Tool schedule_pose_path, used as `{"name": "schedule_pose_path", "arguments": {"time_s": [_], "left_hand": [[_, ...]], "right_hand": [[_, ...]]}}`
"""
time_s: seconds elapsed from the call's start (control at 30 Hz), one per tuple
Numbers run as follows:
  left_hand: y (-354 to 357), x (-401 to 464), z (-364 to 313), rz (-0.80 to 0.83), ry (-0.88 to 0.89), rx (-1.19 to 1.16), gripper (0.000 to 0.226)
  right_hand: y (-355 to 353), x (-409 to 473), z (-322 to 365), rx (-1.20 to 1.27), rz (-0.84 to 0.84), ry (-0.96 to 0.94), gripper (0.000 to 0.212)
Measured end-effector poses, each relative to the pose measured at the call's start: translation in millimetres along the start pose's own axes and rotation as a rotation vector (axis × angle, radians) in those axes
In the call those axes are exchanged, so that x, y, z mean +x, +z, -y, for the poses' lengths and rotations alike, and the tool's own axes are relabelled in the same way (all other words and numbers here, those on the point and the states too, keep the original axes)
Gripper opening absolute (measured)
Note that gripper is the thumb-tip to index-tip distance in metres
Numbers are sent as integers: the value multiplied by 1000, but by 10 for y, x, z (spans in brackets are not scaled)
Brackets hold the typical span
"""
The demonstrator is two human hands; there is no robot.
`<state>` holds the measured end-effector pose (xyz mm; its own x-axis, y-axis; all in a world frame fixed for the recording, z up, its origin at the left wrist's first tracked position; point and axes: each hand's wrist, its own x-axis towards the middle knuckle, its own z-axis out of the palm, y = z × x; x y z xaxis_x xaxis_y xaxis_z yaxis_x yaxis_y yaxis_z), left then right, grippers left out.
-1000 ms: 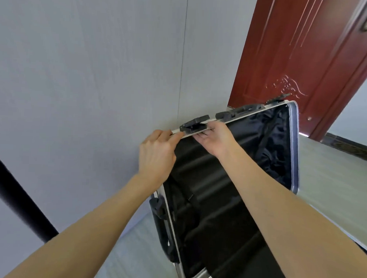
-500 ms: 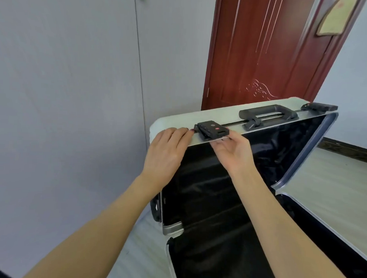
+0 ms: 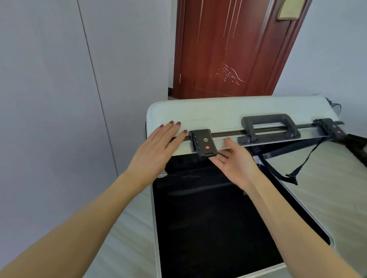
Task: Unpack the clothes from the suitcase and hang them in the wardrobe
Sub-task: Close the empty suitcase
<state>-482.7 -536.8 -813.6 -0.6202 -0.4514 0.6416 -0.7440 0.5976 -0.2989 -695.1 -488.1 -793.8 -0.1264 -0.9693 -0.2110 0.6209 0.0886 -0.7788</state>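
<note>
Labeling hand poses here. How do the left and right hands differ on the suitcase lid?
Left hand lies palm down, fingers straight, tips on the pale top of the lid. Right hand is turned palm up, fingers reaching under the lid's edge beside the black lock. Left sits left of the lock, right on its right. Both are open and grip nothing.

Bright, even daylight; soft shadows; slight motion blur throughout; wide-angle bending at the edges.
</note>
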Motion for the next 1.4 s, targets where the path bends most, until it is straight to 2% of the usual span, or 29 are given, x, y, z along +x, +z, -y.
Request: {"name": "schedule_pose_path", "arguments": {"time_s": [0.2, 0.33, 0.5, 0.57, 0.67, 0.87, 0.93, 1.1, 1.2, 1.27, 1.33, 1.4], "left_hand": [[-30, -228, -188, 88, 45, -41, 80], [-51, -458, -329, 95, 88, -121, 60], [-64, -702, -595, 112, 142, -64, 54], [-62, -819, -721, 111, 177, -44, 58], [-70, -1015, -927, 126, 163, -13, 78], [22, -1415, -1305, 190, 166, 76, 95], [86, -1578, -1422, 202, 171, 90, 97], [290, -1895, -1469, 241, 225, 143, 98], [461, -2129, -1427, 288, 236, 179, 102], [536, -2268, -1346, 278, 288, 197, 95], [593, -2318, -1292, 270, 274, 179, 91], [619, -2295, -1311, 288, 232, 145, 96]], "right_hand": [[-192, -242, -76, -57, -224, -54, 24], [-367, -403, -226, -124, -315, -4, 25], [-605, -695, -332, -22, -419, 65, 16], [-732, -841, -429, -36, -441, 73, 15], [-922, -1013, -604, -71, -451, 119, 17], [-1303, -1166, -992, -56, -495, 241, 52], [-1404, -1203, -1125, -42, -501, 274, 55], [-1557, -1196, -1325, -53, -517, 330, 45], [-1639, -1193, -1408, -121, -504, 387, 45], [-1658, -1215, -1436, -174, -489, 394, 43], [-1640, -1202, -1454, -264, -476, 382, 30], [-1608, -1148, -1516, -459, -478, 336, 19]]}}
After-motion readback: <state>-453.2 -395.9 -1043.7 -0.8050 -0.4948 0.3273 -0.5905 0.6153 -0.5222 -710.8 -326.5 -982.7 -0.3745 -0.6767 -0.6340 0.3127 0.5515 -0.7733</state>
